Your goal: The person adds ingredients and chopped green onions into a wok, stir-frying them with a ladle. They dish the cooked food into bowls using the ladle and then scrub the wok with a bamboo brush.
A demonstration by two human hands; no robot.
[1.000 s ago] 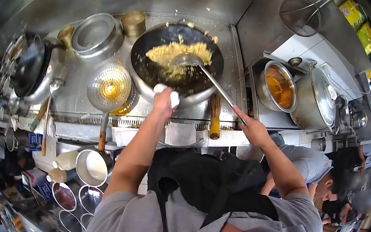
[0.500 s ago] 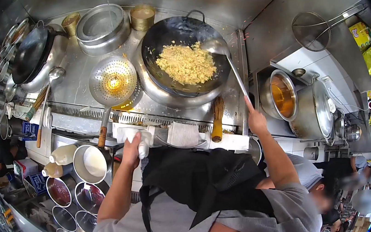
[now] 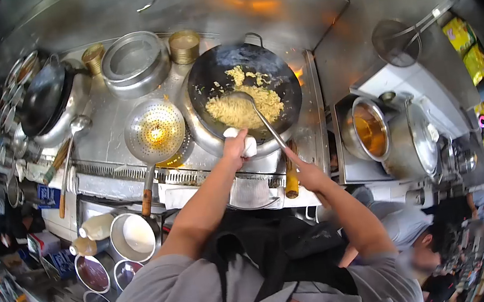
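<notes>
The black wok (image 3: pixel 212 69) sits over the burner with a heap of yellowish fried rice (image 3: pixel 266 103) in it. My right hand (image 3: pixel 311 177) grips the long handle of a ladle (image 3: pixel 268 123), whose bowl lies in the rice. At the wok's near edge, my left hand (image 3: pixel 234 148) is closed around a folded white cloth (image 3: pixel 249 146). The cloth appears pressed to the rim; whether a wok handle is under it is hidden.
Left of the wok rests a perforated strainer (image 3: pixel 153 116) over yellow liquid. A bamboo brush (image 3: pixel 292 184) lies in front. Lidded metal pot (image 3: pixel 136 64) and tin can (image 3: pixel 185 46) stand behind. At right are a bowl of amber liquid (image 3: pixel 370 129) and a large pot (image 3: pixel 407 143). Flames show behind the wok.
My left hand has carried the cloth from the counter's front ledge to the wok's near rim. The ladle has moved from the wok's right side into the rice. Flames now show.
</notes>
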